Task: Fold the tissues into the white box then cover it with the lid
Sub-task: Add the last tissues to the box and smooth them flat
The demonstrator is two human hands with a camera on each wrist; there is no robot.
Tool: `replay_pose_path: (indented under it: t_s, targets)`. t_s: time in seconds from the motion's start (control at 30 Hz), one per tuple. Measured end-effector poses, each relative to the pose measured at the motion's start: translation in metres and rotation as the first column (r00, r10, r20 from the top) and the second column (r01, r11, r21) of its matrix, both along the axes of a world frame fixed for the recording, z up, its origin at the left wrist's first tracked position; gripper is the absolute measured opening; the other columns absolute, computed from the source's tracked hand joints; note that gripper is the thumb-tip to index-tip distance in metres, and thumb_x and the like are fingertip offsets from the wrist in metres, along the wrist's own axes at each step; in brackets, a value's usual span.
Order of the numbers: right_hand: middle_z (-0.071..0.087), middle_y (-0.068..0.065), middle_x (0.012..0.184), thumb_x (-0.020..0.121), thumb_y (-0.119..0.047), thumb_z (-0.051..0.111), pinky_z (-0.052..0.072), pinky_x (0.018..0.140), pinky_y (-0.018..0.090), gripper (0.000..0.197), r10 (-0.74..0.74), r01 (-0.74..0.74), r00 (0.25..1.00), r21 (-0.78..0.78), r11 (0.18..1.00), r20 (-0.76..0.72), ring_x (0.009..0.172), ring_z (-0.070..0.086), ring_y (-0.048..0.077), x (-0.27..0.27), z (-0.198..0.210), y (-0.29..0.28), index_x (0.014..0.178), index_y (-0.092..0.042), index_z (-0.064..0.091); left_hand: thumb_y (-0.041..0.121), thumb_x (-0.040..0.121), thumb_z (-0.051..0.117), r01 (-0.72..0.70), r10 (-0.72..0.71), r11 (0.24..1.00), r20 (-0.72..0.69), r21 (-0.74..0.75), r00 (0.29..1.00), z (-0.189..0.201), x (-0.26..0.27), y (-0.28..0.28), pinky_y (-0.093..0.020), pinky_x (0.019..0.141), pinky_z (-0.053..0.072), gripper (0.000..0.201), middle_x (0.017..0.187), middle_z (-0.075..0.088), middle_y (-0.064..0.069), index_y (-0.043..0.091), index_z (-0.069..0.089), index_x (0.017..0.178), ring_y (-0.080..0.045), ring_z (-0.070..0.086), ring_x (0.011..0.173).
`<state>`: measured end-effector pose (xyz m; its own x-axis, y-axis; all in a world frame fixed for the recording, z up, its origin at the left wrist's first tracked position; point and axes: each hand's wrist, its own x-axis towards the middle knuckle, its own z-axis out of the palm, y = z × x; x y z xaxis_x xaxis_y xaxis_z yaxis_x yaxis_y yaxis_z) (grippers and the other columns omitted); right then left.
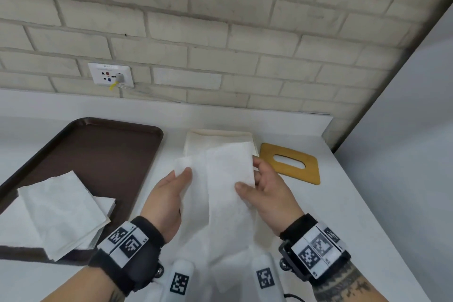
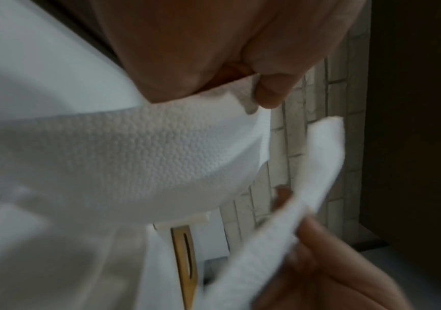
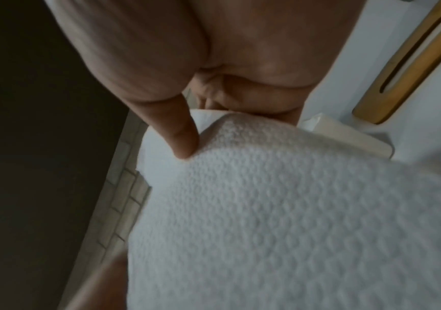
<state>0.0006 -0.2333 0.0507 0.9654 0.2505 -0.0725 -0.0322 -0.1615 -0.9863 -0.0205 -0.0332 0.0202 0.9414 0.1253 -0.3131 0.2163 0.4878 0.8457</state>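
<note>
Both hands hold one white embossed tissue (image 1: 228,179) in the air above the counter, folded lengthwise and hanging toward me. My left hand (image 1: 171,193) pinches its left edge; the thumb (image 2: 267,92) presses on the tissue (image 2: 134,151). My right hand (image 1: 264,186) grips the right edge, its thumb (image 3: 182,134) on top of the tissue (image 3: 280,209). Behind the tissue stands the white box (image 1: 218,137), mostly hidden. The wooden lid (image 1: 291,162) with an oval slot lies flat to the right of the box. A stack of tissues (image 1: 56,211) rests on the brown tray.
The brown tray (image 1: 98,154) takes up the left of the white counter (image 1: 367,216). A brick wall with a socket (image 1: 111,76) stands behind. A pale panel (image 1: 416,105) bounds the counter on the right.
</note>
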Motion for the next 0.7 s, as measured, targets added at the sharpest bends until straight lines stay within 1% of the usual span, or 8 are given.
replay_pose_path:
  t_s: [0.07, 0.1, 0.2, 0.23, 0.33, 0.47, 0.6, 0.7]
  targets:
    - [0.075, -0.006, 0.111, 0.090, -0.007, 0.069, 0.056, 0.094, 0.040, 0.051, -0.039, 0.040, 0.999, -0.078, 0.996, 0.019, 0.102, 0.071, 0.010, 0.000, -0.005, 0.006, 0.133, -0.023, 0.047, 0.024, 0.107, 0.050, 0.031, -0.031, 0.998, 0.007, -0.053, 0.999, 0.003, 0.000, -0.008, -0.046, 0.103, 0.049, 0.026, 0.117, 0.076, -0.012, 0.011, 0.066, 0.121, -0.031, 0.071, 0.113]
    - [0.075, -0.008, 0.109, 0.090, -0.010, 0.070, 0.057, 0.093, 0.039, 0.052, -0.052, 0.054, 0.998, -0.108, 0.993, 0.027, 0.099, 0.071, 0.008, 0.000, -0.008, 0.008, 0.134, -0.025, 0.047, 0.026, 0.108, 0.047, 0.052, -0.052, 0.996, 0.010, -0.071, 0.999, 0.005, 0.000, -0.011, -0.047, 0.105, 0.048, 0.031, 0.120, 0.075, -0.014, 0.008, 0.065, 0.126, -0.031, 0.070, 0.115]
    - [0.076, -0.012, 0.102, 0.089, -0.014, 0.071, 0.059, 0.085, 0.031, 0.053, -0.067, 0.073, 0.997, -0.147, 0.986, 0.046, 0.092, 0.072, 0.003, -0.003, -0.014, 0.014, 0.133, -0.029, 0.047, 0.030, 0.110, 0.038, 0.086, -0.085, 0.991, 0.010, -0.106, 0.996, 0.006, -0.001, -0.017, -0.048, 0.101, 0.050, 0.043, 0.125, 0.072, -0.018, 0.003, 0.063, 0.133, -0.033, 0.070, 0.117]
    - [0.076, -0.012, 0.100, 0.089, -0.014, 0.071, 0.059, 0.084, 0.031, 0.052, -0.073, 0.080, 0.996, -0.154, 0.985, 0.051, 0.090, 0.072, 0.003, -0.003, -0.016, 0.016, 0.132, -0.030, 0.047, 0.031, 0.111, 0.037, 0.093, -0.092, 0.990, 0.014, -0.104, 0.996, 0.007, -0.001, -0.019, -0.048, 0.100, 0.050, 0.044, 0.125, 0.072, -0.019, 0.003, 0.062, 0.134, -0.033, 0.070, 0.117]
    - [0.076, -0.010, 0.098, 0.087, -0.014, 0.071, 0.060, 0.084, 0.035, 0.051, -0.066, 0.075, 0.996, -0.172, 0.982, 0.056, 0.089, 0.073, 0.005, -0.004, -0.018, 0.019, 0.131, -0.029, 0.048, 0.033, 0.111, 0.034, 0.099, -0.097, 0.991, 0.017, -0.095, 0.995, 0.005, -0.002, -0.020, -0.047, 0.099, 0.051, 0.046, 0.125, 0.072, -0.018, 0.004, 0.062, 0.134, -0.032, 0.070, 0.117]
    - [0.077, -0.009, 0.098, 0.087, -0.012, 0.070, 0.059, 0.084, 0.032, 0.049, -0.024, 0.034, 0.998, -0.193, 0.981, 0.055, 0.089, 0.072, 0.004, -0.002, -0.018, 0.020, 0.128, -0.030, 0.051, 0.036, 0.111, 0.033, 0.108, -0.107, 0.988, 0.014, -0.109, 0.994, 0.000, -0.001, -0.020, -0.051, 0.105, 0.048, 0.051, 0.127, 0.070, -0.022, 0.002, 0.060, 0.136, -0.037, 0.068, 0.119]
    - [0.076, -0.012, 0.101, 0.086, -0.013, 0.071, 0.058, 0.087, 0.033, 0.051, -0.003, 0.011, 0.999, -0.197, 0.980, 0.042, 0.092, 0.072, 0.003, -0.001, -0.020, 0.021, 0.129, -0.031, 0.050, 0.044, 0.109, 0.032, 0.140, -0.137, 0.986, 0.037, -0.089, 0.990, 0.001, -0.001, -0.020, -0.049, 0.099, 0.050, 0.054, 0.123, 0.073, -0.019, 0.006, 0.065, 0.131, -0.035, 0.071, 0.115]
    - [0.076, -0.011, 0.100, 0.086, -0.015, 0.071, 0.059, 0.087, 0.035, 0.052, -0.001, 0.006, 1.000, -0.203, 0.979, 0.024, 0.092, 0.072, 0.004, -0.001, -0.023, 0.023, 0.131, -0.031, 0.049, 0.044, 0.107, 0.035, 0.166, -0.162, 0.984, 0.062, -0.059, 0.985, -0.001, -0.001, -0.020, -0.049, 0.099, 0.053, 0.052, 0.125, 0.072, -0.019, 0.008, 0.063, 0.133, -0.035, 0.070, 0.116]
